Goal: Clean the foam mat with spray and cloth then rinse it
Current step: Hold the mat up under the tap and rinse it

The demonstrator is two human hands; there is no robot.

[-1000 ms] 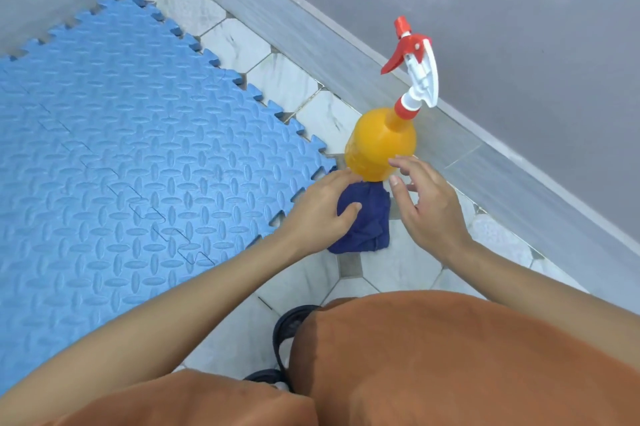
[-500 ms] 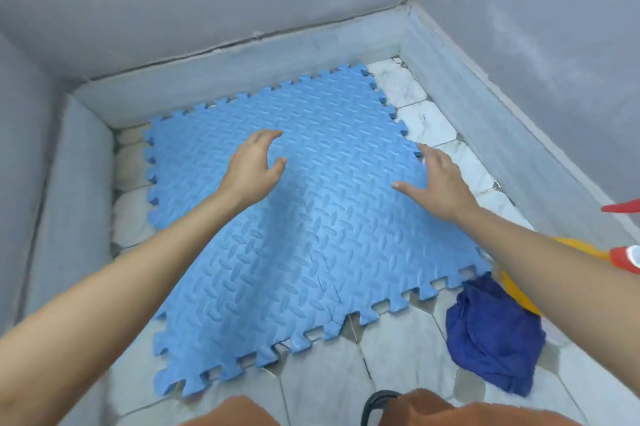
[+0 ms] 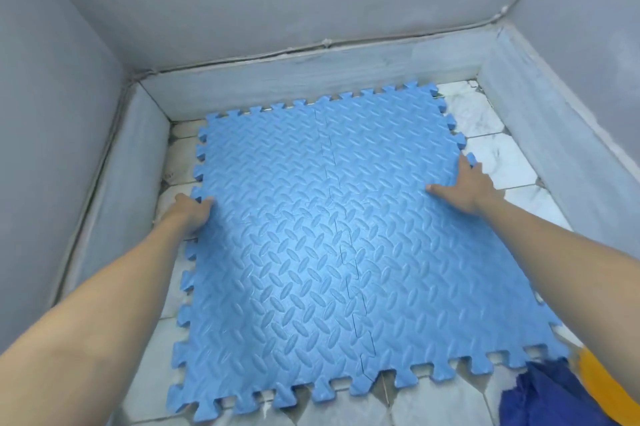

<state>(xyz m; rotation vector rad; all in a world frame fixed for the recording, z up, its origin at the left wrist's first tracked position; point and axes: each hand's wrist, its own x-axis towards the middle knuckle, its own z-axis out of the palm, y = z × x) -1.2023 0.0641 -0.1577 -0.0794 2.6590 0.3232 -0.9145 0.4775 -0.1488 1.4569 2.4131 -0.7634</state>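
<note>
The blue foam mat (image 3: 332,235), made of interlocking tiles with a raised leaf pattern, lies flat on the tiled floor and fills the middle of the view. My left hand (image 3: 192,214) grips its left edge, thumb on top and fingers curled under. At the right edge my right hand (image 3: 467,186) holds the mat with the thumb lying on its surface. The yellow spray bottle (image 3: 602,387) shows only partly at the bottom right corner. The dark blue cloth (image 3: 554,398) lies crumpled beside it, just off the mat's near right corner.
Grey walls with a low tiled skirting (image 3: 311,79) close in the floor on the left, far and right sides. Strips of white marble floor tile (image 3: 502,162) show around the mat, widest on the right and at the near edge.
My hands left the bottle and cloth, reached over the mat, then spread out to its left and right edges and took hold. The view swung left onto the mat.
</note>
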